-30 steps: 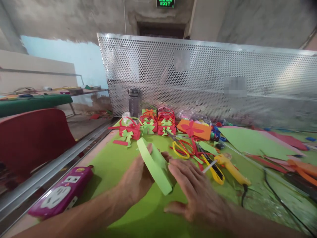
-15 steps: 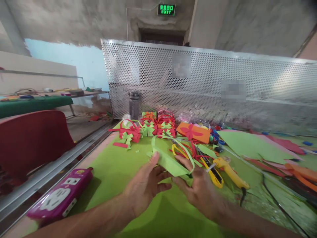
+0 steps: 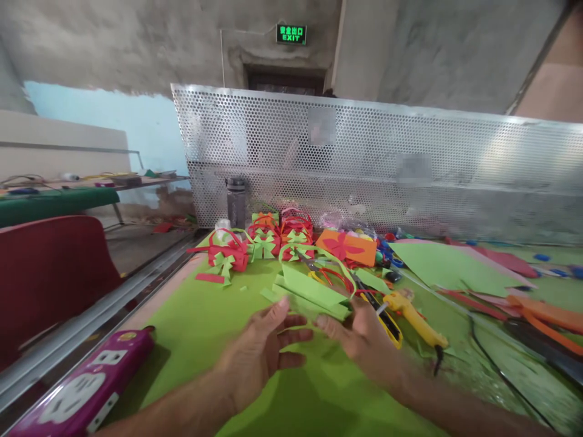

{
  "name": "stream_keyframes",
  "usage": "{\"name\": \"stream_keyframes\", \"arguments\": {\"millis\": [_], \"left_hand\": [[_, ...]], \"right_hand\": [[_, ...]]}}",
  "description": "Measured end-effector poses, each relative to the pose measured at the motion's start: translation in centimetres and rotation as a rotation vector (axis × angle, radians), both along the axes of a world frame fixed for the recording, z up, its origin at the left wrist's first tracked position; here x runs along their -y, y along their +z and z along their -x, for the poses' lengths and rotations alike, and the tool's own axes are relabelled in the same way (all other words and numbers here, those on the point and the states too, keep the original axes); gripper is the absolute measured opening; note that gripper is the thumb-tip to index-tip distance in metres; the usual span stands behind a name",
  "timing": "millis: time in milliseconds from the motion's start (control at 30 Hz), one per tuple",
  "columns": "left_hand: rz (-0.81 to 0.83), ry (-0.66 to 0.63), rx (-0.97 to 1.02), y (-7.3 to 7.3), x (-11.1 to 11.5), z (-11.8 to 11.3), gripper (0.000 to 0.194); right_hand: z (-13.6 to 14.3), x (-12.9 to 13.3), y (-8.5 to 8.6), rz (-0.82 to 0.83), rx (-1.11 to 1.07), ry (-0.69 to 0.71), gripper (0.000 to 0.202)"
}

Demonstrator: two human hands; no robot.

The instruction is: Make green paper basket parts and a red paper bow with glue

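1. Holds the green bag (image 3: 312, 286) at its right end with the right hand (image 3: 359, 328), closed on it with the thumb low in front and fingers partly hidden behind.
2. Keeps the left hand (image 3: 262, 346) open at the bag's lower left, with fingers apart and thumb pointing up toward the lower edge; cannot tell whether by touching it or only near it.
3. Has the green bag tilted above the green mat (image 3: 191, 334), in front of the small bags, with its thin handle (image 3: 319, 249) arching over the top.
4. Shows, beyond it, red bags (image 3: 233, 255) with green bows, crowded side by side, and right of them an orange box (image 3: 364, 250) with a red bow.
5. Has scissors (image 3: 334, 278) partly hidden behind the green bag, and the yellow glue gun (image 3: 416, 318) to the right of the right hand.
6. Shows a purple power strip (image 3: 86, 385) at the mat's left edge, well apart from the left hand, and a red strip (image 3: 209, 278) near the front of the red bags.
7. Has a grey bottle (image 3: 235, 205) upright behind the bags, before the perforated screen (image 3: 273, 145), and a large green sheet (image 3: 455, 264) lying at the right.
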State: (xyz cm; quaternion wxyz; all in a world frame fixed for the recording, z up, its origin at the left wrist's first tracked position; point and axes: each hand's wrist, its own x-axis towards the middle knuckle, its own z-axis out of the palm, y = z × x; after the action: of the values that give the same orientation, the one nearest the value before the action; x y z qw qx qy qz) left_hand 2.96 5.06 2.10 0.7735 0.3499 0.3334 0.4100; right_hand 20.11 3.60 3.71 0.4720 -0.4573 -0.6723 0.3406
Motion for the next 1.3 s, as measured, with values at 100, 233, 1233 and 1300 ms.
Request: {"name": "stream_keyframes", "arguments": {"millis": [100,233,1233,1300], "left_hand": [[-0.011,0.021,0.083,0.0,0.0,-0.1,0.029],[0.012,0.087,0.104,0.2,0.2,-0.3,0.021],[0.003,0.152,0.056,0.0,-1.0,0.0,0.025],[0.01,0.155,0.036,0.0,-1.2,0.0,0.024]], "right_hand": [[0.0,-0.1,-0.6,-0.038,0.052,0.034,0.041],[-0.3,-0.3,-1.4,-0.181,0.309,-0.064,0.046],[-1.2,-0.9,-2.6,-0.283,0.58,-0.077,0.044],[-1.3,-1.0,-2.7,-0.294,0.577,-0.09,0.044]]}}
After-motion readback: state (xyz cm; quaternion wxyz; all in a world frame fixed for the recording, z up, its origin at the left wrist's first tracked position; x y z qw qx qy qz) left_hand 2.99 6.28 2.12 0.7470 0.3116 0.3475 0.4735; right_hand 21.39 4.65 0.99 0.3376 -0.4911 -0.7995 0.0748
